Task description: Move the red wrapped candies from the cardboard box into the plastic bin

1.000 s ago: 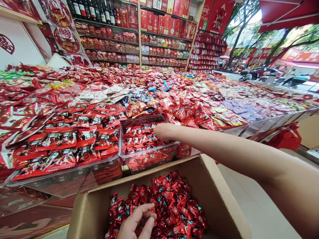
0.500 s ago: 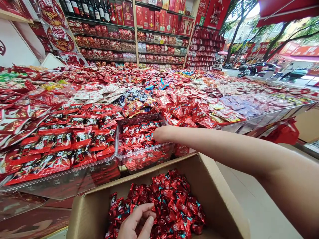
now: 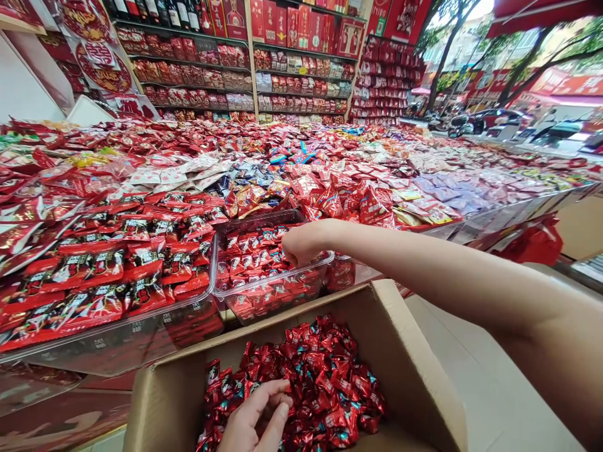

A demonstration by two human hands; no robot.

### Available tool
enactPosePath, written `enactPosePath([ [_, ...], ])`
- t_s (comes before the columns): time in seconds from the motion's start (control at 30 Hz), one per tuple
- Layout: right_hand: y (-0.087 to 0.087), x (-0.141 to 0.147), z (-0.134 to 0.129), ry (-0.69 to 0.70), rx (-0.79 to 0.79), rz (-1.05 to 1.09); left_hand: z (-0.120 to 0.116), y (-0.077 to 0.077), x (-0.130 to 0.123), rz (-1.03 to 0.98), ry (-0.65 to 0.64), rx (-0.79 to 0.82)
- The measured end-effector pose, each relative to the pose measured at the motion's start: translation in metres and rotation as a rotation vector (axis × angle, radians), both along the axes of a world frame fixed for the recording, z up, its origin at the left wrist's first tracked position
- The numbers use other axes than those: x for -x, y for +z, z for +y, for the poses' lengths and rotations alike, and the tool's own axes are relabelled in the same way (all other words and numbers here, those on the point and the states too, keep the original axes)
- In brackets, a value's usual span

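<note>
Right hand (image 3: pixel 306 242), now raised slightly at the tray (image 3: pixel 271 284) beyond the box (image 3: pixel 417 348), shows curled fingers; their grip is hidden. Left hand (image 3: pixel 249 422), half-open, apparently empty, lies over candies (image 3: pixel 325 376) inside the box.

Display counter (image 3: pixel 527 207); clear plastic bins (image 3: pixel 141 333) on it, wrapped sweets (image 3: pixel 252 251) inside.

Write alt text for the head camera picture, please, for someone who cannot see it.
The right hand reaches into a clear plastic bin of red-wrapped sweets; the left hand, partly curled, is over more in an open cardboard box. Colourful packets spread beyond, with stocked shelves behind.
</note>
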State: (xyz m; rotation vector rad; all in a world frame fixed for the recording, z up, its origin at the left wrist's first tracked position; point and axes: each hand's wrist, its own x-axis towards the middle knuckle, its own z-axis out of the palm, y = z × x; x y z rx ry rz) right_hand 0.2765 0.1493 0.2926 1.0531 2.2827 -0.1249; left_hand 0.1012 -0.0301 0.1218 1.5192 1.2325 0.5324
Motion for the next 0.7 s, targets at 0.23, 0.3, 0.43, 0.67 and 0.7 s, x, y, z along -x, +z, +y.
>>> enactPosePath([
  [0.23, -0.020, -0.003, 0.017, -0.161, 0.404, -0.036, 0.000, -0.004, 0.001, 0.037, -0.045, 0.009],
  [0.3, -0.023, -0.002, 0.020, -0.220, 0.530, -0.043, 0.000, -0.005, 0.002, 0.038, -0.053, 0.014],
  [0.43, -0.027, -0.001, 0.021, -0.291, 0.631, -0.066, 0.000, -0.006, 0.002, 0.038, -0.065, 0.011],
  [0.67, -0.031, -0.001, 0.024, -0.280, 0.709, -0.065, 0.000, -0.006, 0.003, 0.048, -0.062, -0.006],
  [0.7, -0.031, -0.001, 0.024, -0.277, 0.720, -0.063, 0.000, -0.006, 0.003, 0.054, -0.062, -0.014],
])
